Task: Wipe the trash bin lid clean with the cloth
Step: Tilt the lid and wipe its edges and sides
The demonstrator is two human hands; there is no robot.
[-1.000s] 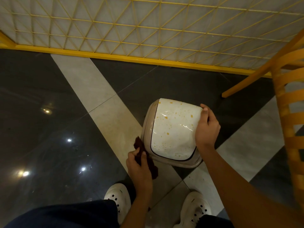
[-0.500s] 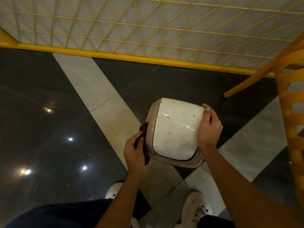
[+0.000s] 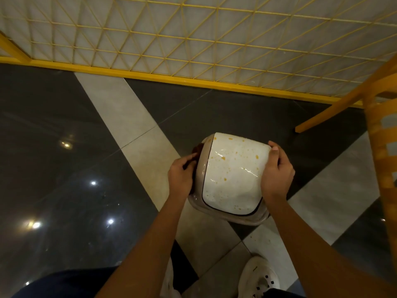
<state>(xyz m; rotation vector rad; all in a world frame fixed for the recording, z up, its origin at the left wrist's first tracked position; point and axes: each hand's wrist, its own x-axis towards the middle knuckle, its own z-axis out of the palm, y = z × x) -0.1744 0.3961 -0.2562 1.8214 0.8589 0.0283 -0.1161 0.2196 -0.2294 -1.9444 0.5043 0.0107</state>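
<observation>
Above a dark tiled floor (image 3: 64, 168), a person is holding a white, orange-spattered trash bin lid (image 3: 232, 175) between both hands, its long axis pointing away from the body. The right hand (image 3: 277, 173) is gripping the right edge. The left hand (image 3: 180, 177) is pinching a dark cloth (image 3: 196, 149) against the left side, the stained top lying just to the cloth's right.
</observation>
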